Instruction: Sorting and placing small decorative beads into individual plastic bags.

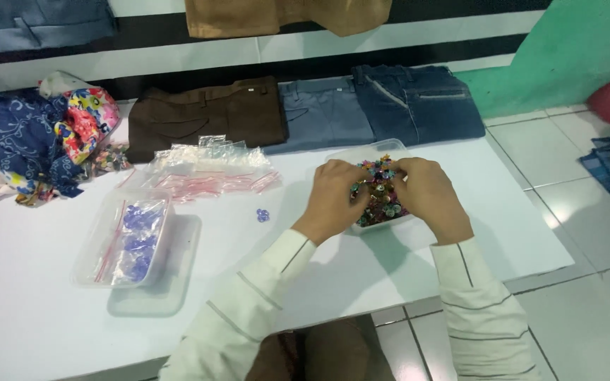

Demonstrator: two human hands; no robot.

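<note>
Cream sleeves with thin dark stripes come up from the bottom edge, and at their ends I have my left hand and right hand both sunk into a clear plastic tub of small multicoloured beads. The fingers of both hands curl inward over the pile and meet near its middle, pinched among the beads; which bead each hand has I cannot tell. That tub sits on the white tabletop, right of centre. Just left of my left hand, one small blue bead lies loose on the table. Further left, a second clear container holds little zip bags filled with blue pieces, resting on its lid. Beyond it lies a heap of empty clear zip bags with red seals. At the far edge, folded trousers in brown, grey-blue and dark denim lie side by side, with bunched floral cloth at the far left.
</note>
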